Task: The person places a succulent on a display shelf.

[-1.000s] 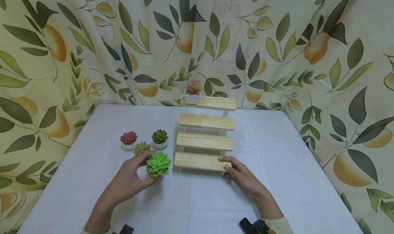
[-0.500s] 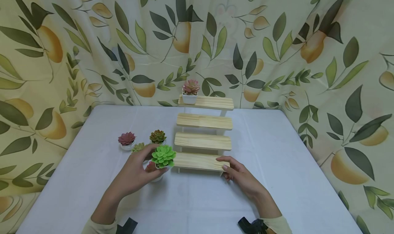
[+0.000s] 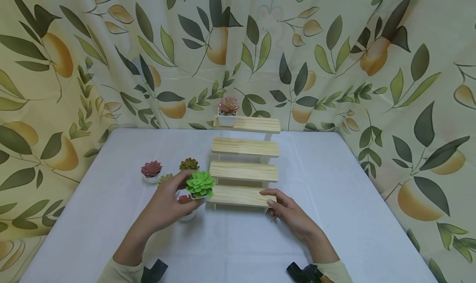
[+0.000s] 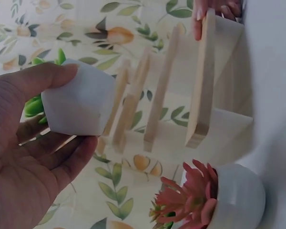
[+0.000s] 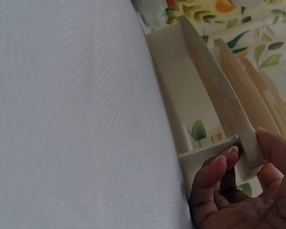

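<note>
My left hand (image 3: 163,206) holds a bright green artificial succulent (image 3: 201,184) by its pot, raised beside the left end of the lowest shelf. In the left wrist view thumb and fingers clasp the faceted white pot (image 4: 81,102) from both sides. A four-step wooden stand (image 3: 243,171) occupies the middle of the table. With the right hand (image 3: 293,217) I grip the right front corner of its lowest board (image 5: 224,100), some fingers curled beneath it. On the top step, at the left end, sits a pink succulent (image 3: 228,106) in a square white pot.
Left of the stand are a dark red succulent (image 3: 151,170), a brownish green one (image 3: 189,164) and a pale green one (image 3: 165,178) partly behind the left hand. Under that hand stands a red succulent (image 4: 190,195) in a round white pot. A fruit-patterned curtain (image 3: 334,47) hangs behind.
The left hand has carried the green succulent up and to the right, toward the stand's lowest shelf. My right hand keeps its grip on the shelf corner.
</note>
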A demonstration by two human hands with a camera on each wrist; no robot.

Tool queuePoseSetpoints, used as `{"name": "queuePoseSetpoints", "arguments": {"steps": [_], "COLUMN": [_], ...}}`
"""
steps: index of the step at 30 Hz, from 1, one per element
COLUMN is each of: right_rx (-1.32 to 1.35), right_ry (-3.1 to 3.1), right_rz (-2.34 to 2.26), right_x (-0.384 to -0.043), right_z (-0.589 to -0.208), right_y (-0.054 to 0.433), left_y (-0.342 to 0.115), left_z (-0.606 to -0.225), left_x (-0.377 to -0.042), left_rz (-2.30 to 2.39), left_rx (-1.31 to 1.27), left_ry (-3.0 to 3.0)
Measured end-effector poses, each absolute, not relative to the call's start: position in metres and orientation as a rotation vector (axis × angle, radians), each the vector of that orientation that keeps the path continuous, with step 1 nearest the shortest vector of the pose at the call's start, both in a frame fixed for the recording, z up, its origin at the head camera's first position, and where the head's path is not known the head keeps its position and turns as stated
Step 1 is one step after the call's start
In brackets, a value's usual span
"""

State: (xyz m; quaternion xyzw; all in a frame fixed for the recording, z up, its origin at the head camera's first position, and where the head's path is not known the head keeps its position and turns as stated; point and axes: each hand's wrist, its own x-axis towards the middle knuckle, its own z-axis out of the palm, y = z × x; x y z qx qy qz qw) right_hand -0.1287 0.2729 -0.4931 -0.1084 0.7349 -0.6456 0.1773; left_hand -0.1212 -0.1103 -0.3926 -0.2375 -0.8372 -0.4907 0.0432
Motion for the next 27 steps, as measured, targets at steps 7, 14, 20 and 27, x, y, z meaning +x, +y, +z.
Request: {"name": "queuePoseSetpoints", "arguments": {"steps": [7, 14, 20, 27], "right_rx": [-0.301, -0.293, -0.278, -0.277], "right_ry": [2.081, 2.085, 2.089, 2.084], "right_rz": [-1.821, -1.825, -1.823, -1.825], "right_x": [-0.128, -0.128, -0.128, -0.128], "right_z": [-0.492, -0.491, -0.490, -0.490], "right_y": [0.273, 0.272, 0.272, 0.272], "left_y": [-0.105, -0.095, -0.089, -0.084], "left_z": [-0.385, -0.380, -0.378, -0.377], "left_x": [-0.126, -0.130, -0.134, -0.137], "left_rz": [-1.523, -1.487, -1.475, -1.467], "left_rx": [-0.694, -0.706, -0.701, -0.703], "left_ry": [-2.565, -2.573, -2.592, -2.585]}}
